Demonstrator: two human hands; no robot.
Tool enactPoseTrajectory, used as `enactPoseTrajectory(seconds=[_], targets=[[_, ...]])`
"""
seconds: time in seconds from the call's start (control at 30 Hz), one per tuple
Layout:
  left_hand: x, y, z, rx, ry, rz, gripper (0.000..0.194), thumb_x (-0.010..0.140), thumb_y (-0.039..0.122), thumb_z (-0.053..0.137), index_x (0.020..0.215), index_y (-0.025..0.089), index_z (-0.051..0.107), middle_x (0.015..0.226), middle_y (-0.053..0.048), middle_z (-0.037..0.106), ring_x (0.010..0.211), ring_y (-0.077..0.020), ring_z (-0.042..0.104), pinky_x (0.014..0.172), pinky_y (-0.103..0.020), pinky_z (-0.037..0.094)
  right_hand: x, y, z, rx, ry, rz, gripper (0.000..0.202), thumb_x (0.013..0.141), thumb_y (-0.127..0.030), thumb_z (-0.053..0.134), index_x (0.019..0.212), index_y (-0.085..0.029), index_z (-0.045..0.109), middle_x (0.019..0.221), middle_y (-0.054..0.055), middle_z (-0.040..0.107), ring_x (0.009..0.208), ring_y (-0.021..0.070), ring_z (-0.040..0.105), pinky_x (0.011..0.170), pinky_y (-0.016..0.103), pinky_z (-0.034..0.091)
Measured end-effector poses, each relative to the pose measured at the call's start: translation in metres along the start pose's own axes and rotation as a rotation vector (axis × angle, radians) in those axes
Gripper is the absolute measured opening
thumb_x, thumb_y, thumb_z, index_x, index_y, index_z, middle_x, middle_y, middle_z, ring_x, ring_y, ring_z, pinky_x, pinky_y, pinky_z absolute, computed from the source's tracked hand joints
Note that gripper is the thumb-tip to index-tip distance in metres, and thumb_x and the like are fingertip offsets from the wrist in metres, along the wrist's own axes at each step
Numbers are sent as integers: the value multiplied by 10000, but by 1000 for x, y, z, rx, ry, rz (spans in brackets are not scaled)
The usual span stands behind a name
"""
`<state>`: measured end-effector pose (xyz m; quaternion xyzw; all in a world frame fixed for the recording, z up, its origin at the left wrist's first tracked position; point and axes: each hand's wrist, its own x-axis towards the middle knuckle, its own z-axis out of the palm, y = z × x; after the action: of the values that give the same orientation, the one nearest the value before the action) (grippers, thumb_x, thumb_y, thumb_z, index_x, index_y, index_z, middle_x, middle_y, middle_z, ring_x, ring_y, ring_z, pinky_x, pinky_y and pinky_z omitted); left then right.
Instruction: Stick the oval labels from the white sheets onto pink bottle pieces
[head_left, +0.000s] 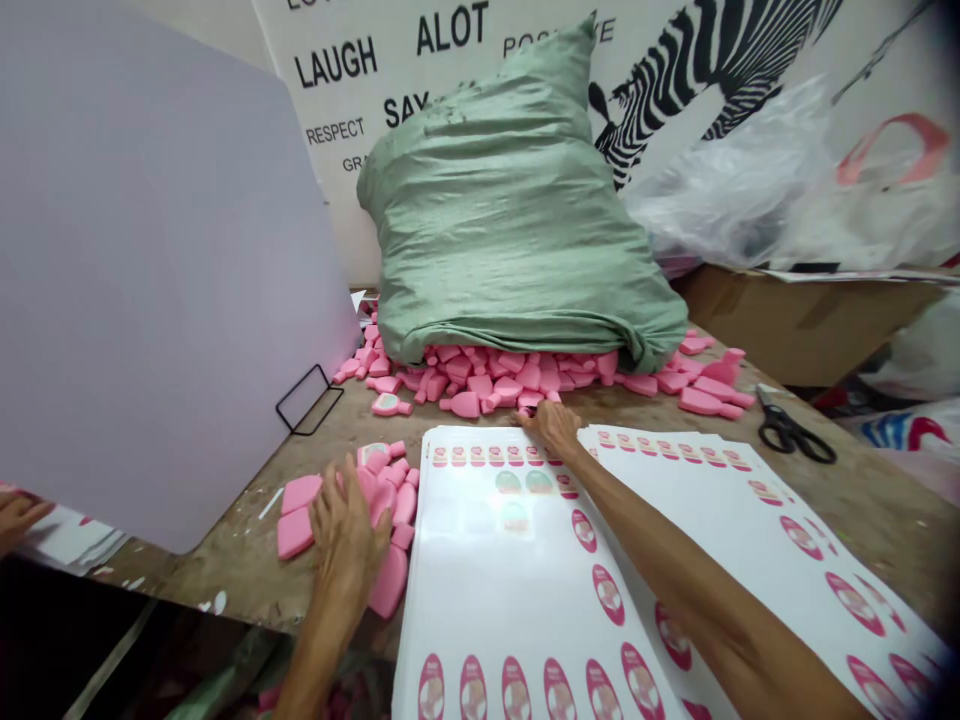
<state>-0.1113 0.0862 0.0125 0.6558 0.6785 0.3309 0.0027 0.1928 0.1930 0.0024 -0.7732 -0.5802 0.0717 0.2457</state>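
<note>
My left hand (pixel 349 525) rests over a small group of flat pink toy-like bottles (pixel 388 580), fingers spread and touching several of them. One bottle in this group (pixel 373 455) carries a pale label. My right hand (pixel 553 425) reaches across the sticker sheets to the front of a larger heap of pink bottles (pixel 465 403), its fingers curled on a bottle there; the fingertips are partly hidden. Beneath that arm lies a stack of white sheets (pixel 480 590) printed with pink oval stickers and smaller labels, part of it peeled bare. A second sticker stack (pixel 720 520) lies to its right.
A large green cloth sack (pixel 517 220) stands behind the heap. Black scissors (pixel 793 430) lie at the right. A big pale board (pixel 165 260) with a black wire stand (pixel 309 400) blocks the left side. Another person's hand (pixel 21 518) shows at the left edge. A cardboard box (pixel 810 325) is behind.
</note>
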Motion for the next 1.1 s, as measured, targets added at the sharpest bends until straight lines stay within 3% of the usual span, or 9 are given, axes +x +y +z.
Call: enactPoseTrajectory(seconds=[0.1, 0.23, 0.33, 0.43, 0.53, 0.63, 0.7, 0.93, 1.1], targets=[[-1, 8, -2, 95, 48, 78, 557, 835, 277, 484, 1347, 88, 374, 1444, -250, 299, 1331, -387, 289, 1034, -600, 274, -6, -4, -7, -67, 6, -13, 323, 843, -367, 492, 855, -86, 652, 906, 219, 663, 911, 310, 620, 726, 365, 382], [0, 53, -7, -103, -109, 317, 473, 816, 201, 525, 1283, 152, 469, 1411, -183, 387, 1351, -316, 283, 1070, -519, 290, -31, 2, -58, -115, -74, -132, 222, 771, -354, 574, 788, -148, 656, 815, 133, 676, 830, 271, 619, 689, 320, 377], [0, 94, -4, -368, -331, 484, 516, 726, 194, 647, 1231, 210, 543, 1416, -145, 414, 1334, -330, 313, 1086, -525, 244, -57, 2, -105, 27, -387, -466, 218, 778, -394, 572, 727, -196, 647, 701, 28, 643, 667, 174, 567, 605, 265, 354], [-7, 119, 4, -708, -644, 440, 251, 762, 272, 632, 1005, 222, 666, 1065, -92, 657, 1019, -281, 583, 930, -409, 429, -81, 3, -123, 248, -638, -619, 308, 838, -438, 493, 679, -199, 605, 607, -21, 553, 562, 123, 471, 523, 244, 311], [-18, 117, 16, -977, -778, 54, 250, 809, 393, 574, 778, 156, 649, 709, -32, 607, 678, -178, 578, 668, -287, 492, -98, 10, -99, 386, -471, -469, 352, 904, -463, 369, 760, -205, 560, 661, -19, 543, 606, 131, 484, 559, 249, 341], [-27, 103, 27, -1217, -701, -397, 325, 775, 464, 611, 808, 141, 618, 718, -14, 534, 649, -135, 521, 577, -248, 499, -112, 19, -56, 316, -273, -287, 287, 936, -400, 308, 866, -216, 516, 749, 7, 596, 665, 158, 536, 627, 279, 369], [-32, 95, 31, -1332, -688, -555, 336, 753, 461, 648, 860, 143, 616, 747, -12, 509, 664, -121, 500, 559, -234, 511, -121, 22, -32, 207, -215, -288, 204, 925, -343, 353, 881, -220, 509, 800, 26, 629, 712, 177, 558, 648, 291, 364], [-42, 91, 44, -1315, -695, -502, 372, 774, 453, 641, 926, 118, 583, 855, -68, 577, 681, -146, 622, 607, -283, 554, -134, 20, -3, -121, 32, -452, 193, 926, -264, 396, 844, -182, 549, 833, 72, 641, 809, 209, 541, 701, 314, 318], [-46, 90, 54, -1141, -678, -424, 423, 766, 503, 626, 972, 139, 566, 970, -95, 603, 645, -190, 689, 532, -252, 522, -131, 24, -2, -123, 58, -501, 172, 917, -263, 425, 827, -182, 548, 782, 55, 620, 774, 191, 530, 693, 306, 306]])
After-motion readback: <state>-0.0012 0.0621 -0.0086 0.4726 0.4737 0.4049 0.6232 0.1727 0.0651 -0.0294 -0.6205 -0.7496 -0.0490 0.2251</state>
